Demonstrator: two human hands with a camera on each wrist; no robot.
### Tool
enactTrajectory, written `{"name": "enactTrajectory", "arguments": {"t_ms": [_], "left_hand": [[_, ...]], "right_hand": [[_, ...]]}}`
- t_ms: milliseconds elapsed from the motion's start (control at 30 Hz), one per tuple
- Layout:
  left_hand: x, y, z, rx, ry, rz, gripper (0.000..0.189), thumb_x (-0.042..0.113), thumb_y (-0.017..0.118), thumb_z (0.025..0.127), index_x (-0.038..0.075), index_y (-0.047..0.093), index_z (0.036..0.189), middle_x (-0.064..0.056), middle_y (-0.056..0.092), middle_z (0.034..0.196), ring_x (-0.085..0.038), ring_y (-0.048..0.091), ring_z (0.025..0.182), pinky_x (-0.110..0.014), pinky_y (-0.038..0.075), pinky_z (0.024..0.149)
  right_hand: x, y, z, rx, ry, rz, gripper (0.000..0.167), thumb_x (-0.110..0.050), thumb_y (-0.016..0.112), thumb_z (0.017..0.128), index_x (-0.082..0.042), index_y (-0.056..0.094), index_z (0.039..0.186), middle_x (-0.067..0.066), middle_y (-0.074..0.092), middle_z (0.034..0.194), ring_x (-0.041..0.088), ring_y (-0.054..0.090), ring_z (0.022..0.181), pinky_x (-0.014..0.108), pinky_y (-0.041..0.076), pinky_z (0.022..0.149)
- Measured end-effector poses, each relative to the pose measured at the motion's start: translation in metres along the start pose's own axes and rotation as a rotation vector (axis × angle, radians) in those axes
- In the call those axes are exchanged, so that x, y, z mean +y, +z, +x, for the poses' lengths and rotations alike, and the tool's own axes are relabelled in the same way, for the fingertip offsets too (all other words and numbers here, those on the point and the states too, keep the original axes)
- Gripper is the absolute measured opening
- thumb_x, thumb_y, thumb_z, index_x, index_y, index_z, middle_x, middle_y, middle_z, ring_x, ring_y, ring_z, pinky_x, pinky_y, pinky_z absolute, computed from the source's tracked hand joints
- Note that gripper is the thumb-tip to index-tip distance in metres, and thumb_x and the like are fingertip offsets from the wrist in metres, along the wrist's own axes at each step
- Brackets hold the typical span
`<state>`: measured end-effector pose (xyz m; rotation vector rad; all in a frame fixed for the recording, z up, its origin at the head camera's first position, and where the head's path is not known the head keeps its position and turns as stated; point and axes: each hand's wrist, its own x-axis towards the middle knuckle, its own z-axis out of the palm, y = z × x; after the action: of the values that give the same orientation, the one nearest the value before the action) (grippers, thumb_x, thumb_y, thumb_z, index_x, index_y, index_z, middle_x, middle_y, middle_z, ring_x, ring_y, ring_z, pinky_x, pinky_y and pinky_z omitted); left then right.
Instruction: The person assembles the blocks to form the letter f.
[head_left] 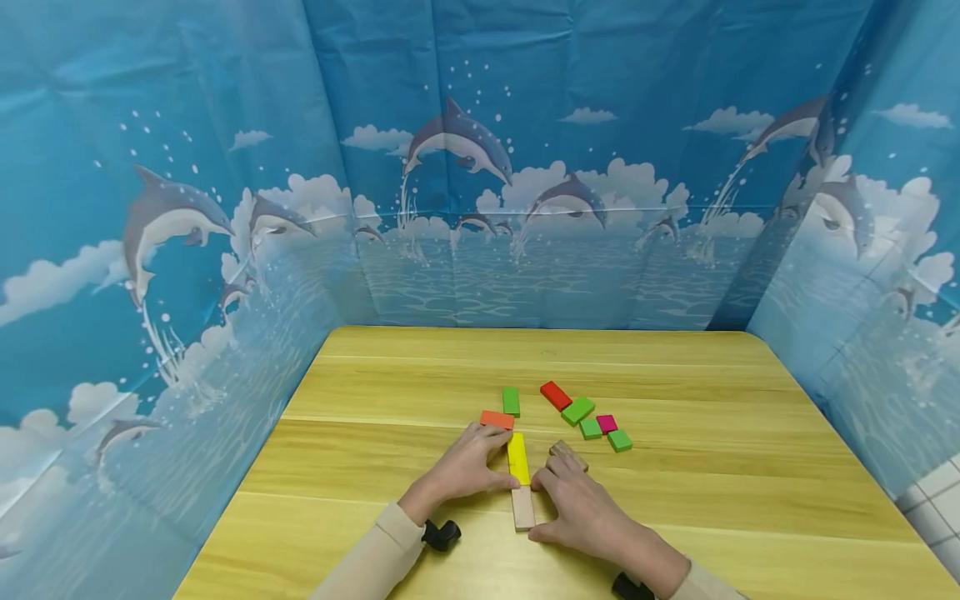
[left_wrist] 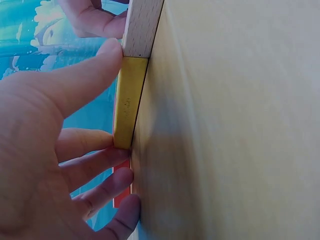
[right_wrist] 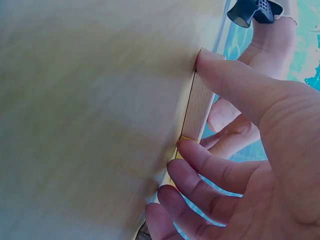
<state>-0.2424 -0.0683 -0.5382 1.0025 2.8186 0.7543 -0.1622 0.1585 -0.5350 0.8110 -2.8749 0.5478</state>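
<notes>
A yellow block (head_left: pixel 518 459) lies on the table, end to end with a plain wooden block (head_left: pixel 523 508) nearer me. My left hand (head_left: pixel 467 465) holds the yellow block along its left side, thumb by the joint and index finger at the far end, as the left wrist view shows. The right hand (head_left: pixel 587 510) holds the plain block from the right. Its thumb (right_wrist: pixel 220 67) touches the near end and its index finger reaches the joint. An orange-red block (head_left: pixel 497 419) lies just beyond my left fingers. Beyond my right fingers sits a brown wooden block (head_left: pixel 568 454), partly hidden.
A green block (head_left: pixel 511 402) lies behind the orange-red one. To the right, a red block (head_left: pixel 556 395), several green blocks (head_left: pixel 578 411) and a magenta block (head_left: pixel 607 424) form a loose chain. A dolphin-print curtain (head_left: pixel 525 275) stands behind the wooden table (head_left: pixel 712 467).
</notes>
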Motion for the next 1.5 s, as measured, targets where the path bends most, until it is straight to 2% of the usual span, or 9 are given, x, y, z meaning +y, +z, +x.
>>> {"name": "enactTrajectory", "arguments": {"t_ms": [333, 567, 700, 833, 933, 967, 1167, 1367, 1500], "left_hand": [[0.003, 0.003, -0.001, 0.02, -0.007, 0.029, 0.085, 0.054, 0.079, 0.082, 0.009, 0.051, 0.149, -0.004, 0.047, 0.152, -0.021, 0.044, 0.124, -0.039, 0.045, 0.101], [0.005, 0.001, -0.002, 0.025, -0.013, 0.02, 0.085, 0.052, 0.079, 0.082, 0.01, 0.051, 0.149, -0.005, 0.048, 0.152, -0.021, 0.044, 0.122, -0.04, 0.044, 0.101], [0.006, 0.002, -0.003, 0.041, -0.002, 0.018, 0.084, 0.052, 0.08, 0.082, 0.01, 0.051, 0.149, -0.006, 0.048, 0.152, -0.022, 0.045, 0.124, -0.042, 0.044, 0.102], [0.006, 0.003, -0.006, 0.045, 0.007, 0.011, 0.085, 0.051, 0.08, 0.082, 0.009, 0.049, 0.15, -0.008, 0.047, 0.152, -0.025, 0.045, 0.129, -0.044, 0.042, 0.106], [0.007, 0.003, -0.011, 0.03, 0.005, 0.007, 0.088, 0.052, 0.08, 0.082, 0.009, 0.047, 0.151, -0.009, 0.044, 0.154, -0.027, 0.042, 0.136, -0.047, 0.038, 0.11], [0.008, 0.003, -0.013, 0.025, 0.005, 0.007, 0.089, 0.053, 0.079, 0.082, 0.009, 0.046, 0.152, -0.01, 0.043, 0.155, -0.029, 0.041, 0.138, -0.05, 0.037, 0.11], [0.015, 0.005, -0.024, -0.03, 0.018, 0.06, 0.099, 0.065, 0.073, 0.08, 0.009, 0.04, 0.155, -0.011, 0.033, 0.161, -0.031, 0.033, 0.146, -0.062, 0.031, 0.11], [0.023, 0.005, -0.029, -0.117, 0.011, 0.065, 0.113, 0.074, 0.068, 0.078, 0.011, 0.025, 0.161, -0.011, 0.014, 0.167, -0.033, 0.019, 0.151, -0.065, 0.026, 0.112], [0.025, 0.005, -0.03, -0.152, 0.025, 0.066, 0.114, 0.075, 0.065, 0.08, 0.011, 0.019, 0.162, -0.011, 0.01, 0.168, -0.033, 0.014, 0.152, -0.063, 0.023, 0.114]], "right_hand": [[-0.001, -0.001, -0.001, -0.001, 0.005, 0.003, 0.057, -0.048, 0.09, 0.069, -0.012, 0.065, 0.105, 0.011, 0.054, 0.118, 0.05, 0.035, 0.139, 0.063, 0.032, 0.11], [-0.001, -0.004, -0.001, -0.023, 0.02, 0.029, 0.059, -0.048, 0.09, 0.069, -0.011, 0.065, 0.107, 0.024, 0.052, 0.136, 0.052, 0.032, 0.14, 0.064, 0.03, 0.11], [0.0, -0.01, -0.001, -0.035, 0.027, 0.058, 0.059, -0.046, 0.092, 0.067, -0.012, 0.064, 0.107, 0.023, 0.051, 0.137, 0.051, 0.032, 0.14, 0.062, 0.033, 0.109], [0.003, -0.018, 0.002, -0.031, 0.013, 0.07, 0.061, -0.042, 0.093, 0.066, -0.012, 0.065, 0.111, 0.006, 0.055, 0.12, 0.028, 0.054, 0.113, 0.043, 0.052, 0.092], [0.006, -0.025, 0.004, -0.022, 0.01, 0.075, 0.061, -0.037, 0.093, 0.068, -0.012, 0.066, 0.116, -0.002, 0.054, 0.108, 0.013, 0.05, 0.091, 0.032, 0.05, 0.075], [0.008, -0.027, 0.005, -0.019, 0.011, 0.073, 0.061, -0.036, 0.093, 0.07, -0.012, 0.066, 0.119, -0.002, 0.055, 0.108, 0.011, 0.05, 0.09, 0.031, 0.049, 0.075], [0.023, -0.037, 0.009, -0.005, 0.007, 0.086, 0.065, -0.03, 0.092, 0.074, -0.011, 0.065, 0.13, -0.001, 0.058, 0.113, 0.013, 0.052, 0.095, 0.034, 0.051, 0.078], [0.04, -0.041, 0.014, -0.013, 0.027, 0.125, 0.069, -0.023, 0.09, 0.076, -0.01, 0.061, 0.137, 0.007, 0.057, 0.132, 0.028, 0.054, 0.12, 0.05, 0.05, 0.095], [0.052, -0.04, 0.016, -0.047, 0.009, 0.125, 0.073, -0.019, 0.09, 0.077, -0.008, 0.057, 0.142, 0.012, 0.053, 0.142, 0.034, 0.05, 0.129, 0.054, 0.046, 0.1]]}}
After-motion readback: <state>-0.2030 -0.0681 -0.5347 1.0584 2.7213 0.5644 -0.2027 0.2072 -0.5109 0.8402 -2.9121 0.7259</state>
